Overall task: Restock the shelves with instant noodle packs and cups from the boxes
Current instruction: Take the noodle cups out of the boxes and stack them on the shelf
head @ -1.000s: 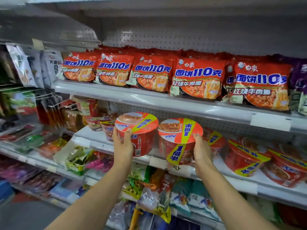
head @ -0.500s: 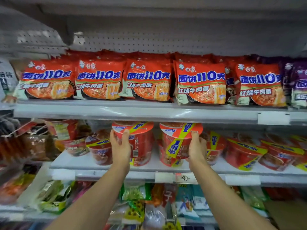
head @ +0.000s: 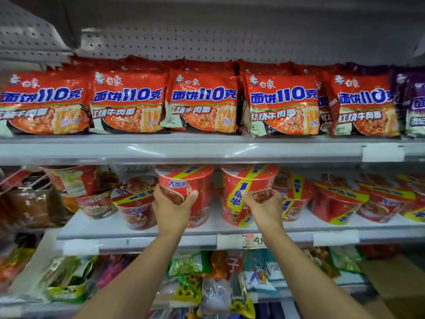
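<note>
Hands (head: pixel 171 209) (head: pixel 266 207) raised to shelf (head: pixel 142 236), each gripping a cup.
Left fingers wrap cup (head: pixel 186 180) marked 大面饼; right fingers curl round another (head: pixel 249 180); packs (head: pixel 202 102) above read 面饼110克.

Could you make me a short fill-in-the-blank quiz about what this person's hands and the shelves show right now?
1. Each hand, left hand and right hand, grips one noodle ____.
2. Both cups, left cup and right cup, are at the ____ shelf.
3. The orange noodle packs fill the shelf ____ the cups.

Missing words: cup; middle; above
</note>
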`<action>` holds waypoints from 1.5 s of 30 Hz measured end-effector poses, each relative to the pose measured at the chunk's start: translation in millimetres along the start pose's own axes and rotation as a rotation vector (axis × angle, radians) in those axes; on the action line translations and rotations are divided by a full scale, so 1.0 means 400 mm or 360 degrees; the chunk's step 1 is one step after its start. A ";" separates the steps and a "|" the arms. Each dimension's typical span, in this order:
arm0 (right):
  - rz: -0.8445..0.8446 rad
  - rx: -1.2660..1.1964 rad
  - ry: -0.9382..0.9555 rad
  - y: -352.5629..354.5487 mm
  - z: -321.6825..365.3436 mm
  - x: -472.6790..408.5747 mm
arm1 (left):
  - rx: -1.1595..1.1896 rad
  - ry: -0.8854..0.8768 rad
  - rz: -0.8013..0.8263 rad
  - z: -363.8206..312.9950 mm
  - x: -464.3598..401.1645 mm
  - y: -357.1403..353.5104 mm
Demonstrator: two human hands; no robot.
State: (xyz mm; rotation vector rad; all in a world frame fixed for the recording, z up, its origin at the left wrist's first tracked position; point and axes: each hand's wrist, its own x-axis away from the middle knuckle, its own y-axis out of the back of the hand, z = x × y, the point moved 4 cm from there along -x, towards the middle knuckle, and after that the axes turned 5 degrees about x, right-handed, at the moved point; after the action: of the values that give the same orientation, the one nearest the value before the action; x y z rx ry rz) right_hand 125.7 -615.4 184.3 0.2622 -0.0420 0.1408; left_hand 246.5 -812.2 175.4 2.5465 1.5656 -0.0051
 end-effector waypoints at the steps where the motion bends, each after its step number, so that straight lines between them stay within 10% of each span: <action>1: -0.0063 0.0133 0.0055 0.002 0.003 -0.004 | -0.0086 -0.0046 -0.0012 -0.006 -0.004 -0.002; 26: -0.0030 0.0723 0.0366 -0.018 -0.029 -0.037 | -0.0660 -0.0188 0.0052 0.022 -0.041 -0.038; 45: 0.0419 0.1537 0.0154 0.265 -0.286 0.045 | -0.1373 -0.0481 0.1342 0.167 0.272 -0.358</action>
State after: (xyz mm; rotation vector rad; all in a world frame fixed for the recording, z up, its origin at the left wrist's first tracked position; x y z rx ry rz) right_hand 130.8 -481.9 102.1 1.2149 0.0931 0.4334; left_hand 173.8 -660.9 82.1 2.1123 0.1923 0.2915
